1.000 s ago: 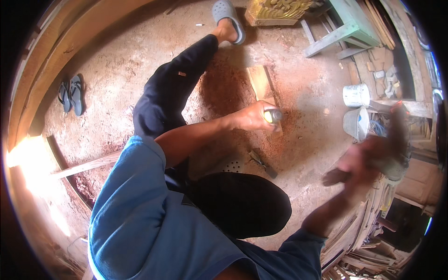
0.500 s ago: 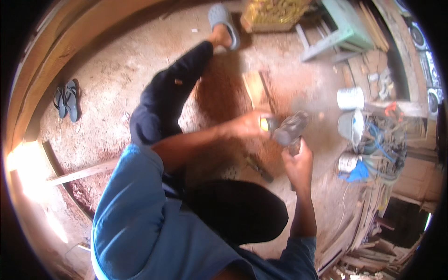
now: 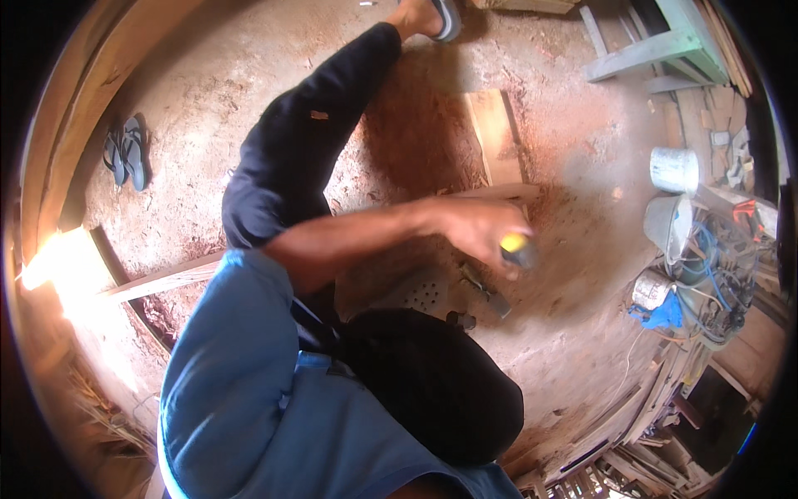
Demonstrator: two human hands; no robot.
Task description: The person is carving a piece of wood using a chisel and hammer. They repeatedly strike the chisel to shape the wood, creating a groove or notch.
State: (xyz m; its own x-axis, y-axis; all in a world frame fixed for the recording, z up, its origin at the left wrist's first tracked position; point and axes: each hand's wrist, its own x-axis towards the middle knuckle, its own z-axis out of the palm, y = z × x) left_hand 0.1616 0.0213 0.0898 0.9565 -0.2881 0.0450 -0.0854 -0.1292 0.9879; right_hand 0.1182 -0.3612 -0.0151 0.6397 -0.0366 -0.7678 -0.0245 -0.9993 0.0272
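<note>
Left hand (image 3: 482,233) grips a yellow-ended handle (image 3: 514,243), mostly hidden, inside the floor (image 3: 573,349) edges; unseen right hand I cannot tell.

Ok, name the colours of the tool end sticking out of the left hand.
Tool end: yellow and dark grey, best in the head view.

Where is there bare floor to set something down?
Brown floor shows bare between the grey flip-flops and outstretched black trouser leg, and between the bent black-trousered knee and crumpled blue cloth. It's crowded rightward, with round pale buckets, and around the left hand.
</note>
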